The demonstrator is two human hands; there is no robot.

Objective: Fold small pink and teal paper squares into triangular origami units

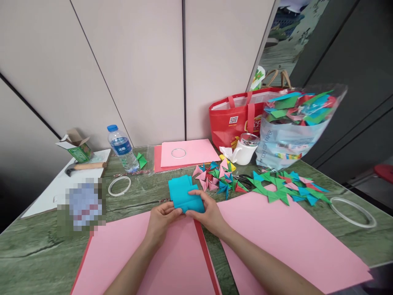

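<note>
A creased piece of blue paper (188, 202) is held between my two hands, above large pink sheets. My left hand (163, 217) pinches its lower left edge with thumb and fingers. On the other side, my right hand (208, 211) grips the right part, thumb along the bottom edge and fingers over the top. More blue paper squares (179, 184) lie just behind it, partly covered. Under my forearms are a left stack of pink paper (123, 250) with red edges showing and a right stack of pink paper (285, 237).
Folded paper stars (211, 176) and green paper rings (270, 186) lie behind my right hand. Further back stand a white mug (244, 151), a red bag (224, 127) and a plastic bag of folded paper (285, 135). To the left are a water bottle (123, 149) and a hammer (89, 166).
</note>
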